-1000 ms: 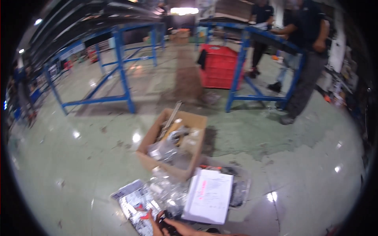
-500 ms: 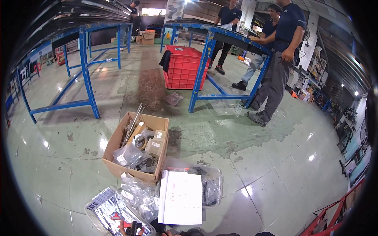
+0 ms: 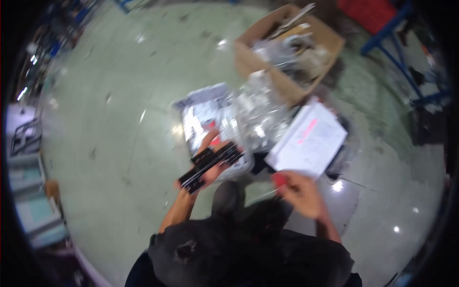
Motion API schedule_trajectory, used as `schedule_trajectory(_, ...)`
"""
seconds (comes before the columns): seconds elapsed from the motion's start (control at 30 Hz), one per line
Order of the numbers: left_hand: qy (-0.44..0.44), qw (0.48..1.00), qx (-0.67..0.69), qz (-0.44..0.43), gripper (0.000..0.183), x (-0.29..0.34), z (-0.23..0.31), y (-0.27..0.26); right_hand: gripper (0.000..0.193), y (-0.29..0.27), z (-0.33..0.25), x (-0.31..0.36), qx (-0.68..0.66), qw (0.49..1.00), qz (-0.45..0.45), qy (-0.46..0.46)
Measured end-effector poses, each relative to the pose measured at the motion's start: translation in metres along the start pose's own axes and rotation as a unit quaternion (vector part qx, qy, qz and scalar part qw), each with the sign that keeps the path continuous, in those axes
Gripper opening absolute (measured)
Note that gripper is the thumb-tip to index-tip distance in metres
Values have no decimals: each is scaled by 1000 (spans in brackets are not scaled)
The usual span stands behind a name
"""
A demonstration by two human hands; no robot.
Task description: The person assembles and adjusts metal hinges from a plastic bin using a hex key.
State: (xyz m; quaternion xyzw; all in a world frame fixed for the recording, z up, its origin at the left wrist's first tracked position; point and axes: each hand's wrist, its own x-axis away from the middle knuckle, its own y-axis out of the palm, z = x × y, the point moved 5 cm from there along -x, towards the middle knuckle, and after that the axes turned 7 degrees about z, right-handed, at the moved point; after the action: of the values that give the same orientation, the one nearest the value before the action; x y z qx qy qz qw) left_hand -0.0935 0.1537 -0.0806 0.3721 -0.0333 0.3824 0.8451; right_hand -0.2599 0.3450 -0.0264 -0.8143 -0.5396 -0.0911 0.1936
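My left hand (image 3: 216, 174) holds a long black bar-shaped part (image 3: 202, 175) with pale lines along it and a shorter black block on its side. The thumb sticks up past it, over a clear plastic box (image 3: 190, 125) of small parts with something red in it. My right hand (image 3: 307, 195) is closed around a small red thing (image 3: 279, 180), blurred, its kind unclear. That hand is just below a white printed sheet or booklet (image 3: 306, 143) with red lettering. Crumpled clear plastic bags (image 3: 262, 112) are between the box and the sheet.
A cardboard carton (image 3: 258, 60) with bags, rods and small boxes stands beyond the bags. A dark-filled clear container (image 3: 342, 160) shows under the sheet. Blue table legs (image 3: 401, 62) and a red crate (image 3: 366, 14) are at the far right. Shelving (image 3: 36, 205) stands at the left edge.
My view has swung down and left, so both forearms and my lap now show. My left hand now shows with the black part in it; the people have left the view.
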Motion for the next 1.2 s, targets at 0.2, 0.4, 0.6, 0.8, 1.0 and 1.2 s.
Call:
schedule_trajectory(0.2, 10, 978, 178, -104, 67, 1, 17, -7, 31, -47, -78, 6, -26, 954, 130, -270)
schedule_trajectory(0.4, -6, 986, 127, -108, 68, 7, 10, -16, 27, -34, -85, 11, 44, 926, 119, -356)
schedule_trajectory(0.6, -22, 981, 113, -155, 79, 9, 4, -8, 36, -20, -77, 4, 57, 915, 110, -385)
schedule_trajectory(0.8, -61, 987, 100, -114, 86, 10, 1, -3, 44, -15, -73, -2, 80, 920, 96, -373)
schedule_trajectory(1.0, -44, 981, 124, -142, 88, 7, 0, -2, 45, -16, -68, 1, 56, 921, 111, -369)
schedule_trajectory(1.2, -85, 980, 151, -93, 85, 10, 1, -2, 45, -15, -69, -1, 73, 919, 119, -368)
